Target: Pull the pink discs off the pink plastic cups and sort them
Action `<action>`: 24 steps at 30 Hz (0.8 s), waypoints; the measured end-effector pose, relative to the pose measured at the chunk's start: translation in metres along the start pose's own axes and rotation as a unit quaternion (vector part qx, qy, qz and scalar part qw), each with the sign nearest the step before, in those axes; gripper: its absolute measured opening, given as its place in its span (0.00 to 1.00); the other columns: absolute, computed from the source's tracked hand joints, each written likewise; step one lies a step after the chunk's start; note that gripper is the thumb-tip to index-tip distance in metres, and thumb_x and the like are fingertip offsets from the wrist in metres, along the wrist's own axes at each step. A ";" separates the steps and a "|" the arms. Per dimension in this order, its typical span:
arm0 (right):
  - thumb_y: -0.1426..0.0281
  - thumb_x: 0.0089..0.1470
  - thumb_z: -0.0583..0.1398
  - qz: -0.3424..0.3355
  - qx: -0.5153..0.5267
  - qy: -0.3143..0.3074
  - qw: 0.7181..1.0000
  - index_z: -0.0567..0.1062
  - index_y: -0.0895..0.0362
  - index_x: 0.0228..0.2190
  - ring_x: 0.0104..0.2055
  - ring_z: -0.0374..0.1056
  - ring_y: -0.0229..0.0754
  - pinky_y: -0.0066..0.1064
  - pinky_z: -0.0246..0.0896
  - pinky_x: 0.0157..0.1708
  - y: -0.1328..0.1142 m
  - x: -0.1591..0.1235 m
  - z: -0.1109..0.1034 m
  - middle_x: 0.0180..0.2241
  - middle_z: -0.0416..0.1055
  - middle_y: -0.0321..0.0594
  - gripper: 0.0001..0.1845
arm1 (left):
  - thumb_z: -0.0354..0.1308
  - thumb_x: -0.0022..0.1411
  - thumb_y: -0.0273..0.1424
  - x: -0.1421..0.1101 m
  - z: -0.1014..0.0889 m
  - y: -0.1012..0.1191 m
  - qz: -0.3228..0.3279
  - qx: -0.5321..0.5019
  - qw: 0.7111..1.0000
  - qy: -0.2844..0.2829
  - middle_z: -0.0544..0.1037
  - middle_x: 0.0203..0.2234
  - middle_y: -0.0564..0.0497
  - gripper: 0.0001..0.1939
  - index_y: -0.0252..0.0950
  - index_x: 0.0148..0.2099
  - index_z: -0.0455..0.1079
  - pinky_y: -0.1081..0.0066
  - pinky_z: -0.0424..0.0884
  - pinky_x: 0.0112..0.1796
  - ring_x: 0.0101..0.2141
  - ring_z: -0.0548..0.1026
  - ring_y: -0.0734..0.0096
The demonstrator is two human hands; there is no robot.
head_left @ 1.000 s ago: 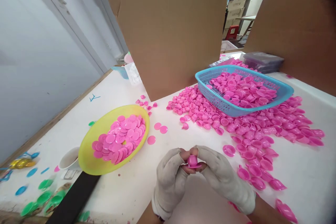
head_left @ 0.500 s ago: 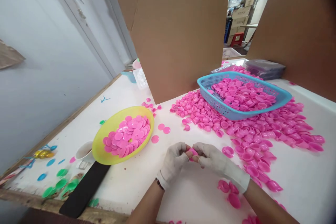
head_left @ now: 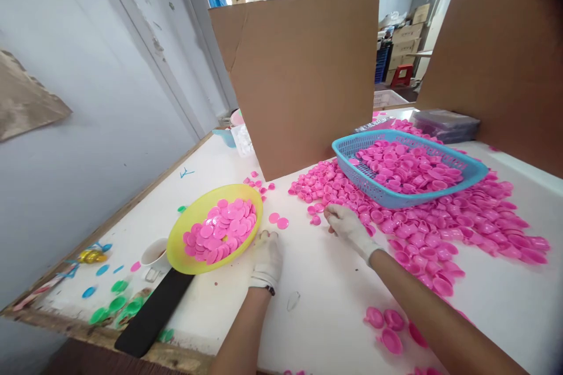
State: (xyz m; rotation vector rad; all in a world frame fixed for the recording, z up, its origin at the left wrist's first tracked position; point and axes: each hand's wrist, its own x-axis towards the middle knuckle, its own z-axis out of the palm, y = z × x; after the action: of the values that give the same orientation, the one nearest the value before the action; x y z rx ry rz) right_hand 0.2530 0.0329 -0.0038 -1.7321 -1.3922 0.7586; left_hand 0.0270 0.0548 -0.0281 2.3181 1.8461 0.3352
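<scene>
Both my hands wear white gloves. My left hand (head_left: pixel 266 258) reaches to the right rim of the yellow bowl (head_left: pixel 185 233) of flat pink discs (head_left: pixel 222 231). Its fingers are bunched together on the table, and what is under them is hidden. Two loose pink discs (head_left: pixel 278 221) lie just beyond it. My right hand (head_left: pixel 348 224) is stretched forward to the near edge of the big heap of pink cups (head_left: pixel 422 228). Its fingertips are curled round a cup there.
A blue basket (head_left: pixel 470 173) of pink cups stands on the heap at the right. Cardboard screens (head_left: pixel 303 76) stand behind and to the right. A few pink cups (head_left: pixel 387 328) lie near my right forearm. A white cup (head_left: pixel 153 255), a black strip (head_left: pixel 152 313) and green and blue caps (head_left: pixel 112 304) lie at the left edge.
My hands were together at the front pressing a pink piece between them. They have parted: the left went to the bowl's rim, the right forward to the heap. The view tilted up.
</scene>
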 end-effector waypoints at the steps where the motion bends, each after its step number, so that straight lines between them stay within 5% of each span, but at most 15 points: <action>1: 0.68 0.53 0.53 0.004 -0.022 0.005 1.000 0.70 0.59 0.29 0.31 0.69 0.43 0.32 0.61 0.31 0.002 0.004 0.010 0.28 0.69 0.41 0.08 | 0.47 0.55 0.16 -0.001 0.000 0.002 0.012 -0.010 1.000 -0.006 0.72 0.37 0.42 0.13 0.32 0.36 0.69 0.64 0.62 0.43 0.40 0.68 0.59; 5: 0.72 0.50 0.57 0.006 -0.110 0.014 0.994 0.72 0.58 0.32 0.40 0.65 0.45 0.33 0.57 0.38 0.003 0.010 0.034 0.37 0.68 0.45 0.05 | 0.53 0.54 0.20 -0.006 0.002 0.012 0.040 -0.068 0.997 -0.013 0.71 0.36 0.44 0.10 0.34 0.37 0.70 0.66 0.63 0.42 0.39 0.68 0.62; 11: 0.74 0.49 0.57 -0.064 -0.144 -0.034 0.987 0.70 0.58 0.32 0.37 0.64 0.41 0.30 0.56 0.37 0.003 -0.025 0.025 0.34 0.69 0.41 0.04 | 0.57 0.51 0.22 -0.013 -0.001 0.025 0.048 -0.208 0.976 -0.037 0.70 0.30 0.50 0.05 0.34 0.32 0.69 0.70 0.66 0.36 0.33 0.69 0.69; 13: 0.75 0.50 0.55 -0.082 -0.130 -0.046 0.987 0.68 0.57 0.32 0.31 0.63 0.38 0.29 0.56 0.32 0.005 -0.043 0.020 0.29 0.69 0.36 0.05 | 0.55 0.54 0.26 -0.017 -0.004 0.031 0.054 -0.319 0.942 -0.093 0.69 0.25 0.54 0.01 0.34 0.30 0.66 0.73 0.65 0.29 0.26 0.68 0.74; 18: 0.79 0.48 0.53 -0.161 -0.047 -0.028 0.985 0.69 0.56 0.31 0.31 0.64 0.38 0.30 0.58 0.32 0.003 -0.076 0.019 0.29 0.68 0.36 0.09 | 0.61 0.52 0.33 -0.025 -0.009 0.042 0.057 -0.609 0.757 -0.230 0.70 0.22 0.55 0.10 0.33 0.31 0.63 0.74 0.64 0.27 0.23 0.67 0.77; 24: 0.78 0.53 0.51 -0.167 0.110 -0.047 0.979 0.72 0.55 0.38 0.38 0.68 0.39 0.32 0.64 0.39 -0.007 -0.089 0.012 0.35 0.72 0.38 0.14 | 0.63 0.53 0.36 -0.029 -0.013 0.046 0.061 -0.668 0.716 -0.195 0.72 0.29 0.53 0.14 0.34 0.34 0.63 0.72 0.67 0.30 0.26 0.70 0.76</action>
State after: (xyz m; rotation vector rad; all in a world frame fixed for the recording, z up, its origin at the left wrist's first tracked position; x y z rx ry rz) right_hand 0.2191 -0.0508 -0.0059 -1.2642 -1.5488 0.7797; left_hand 0.0601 0.0157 -0.0063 1.2556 0.6792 0.7737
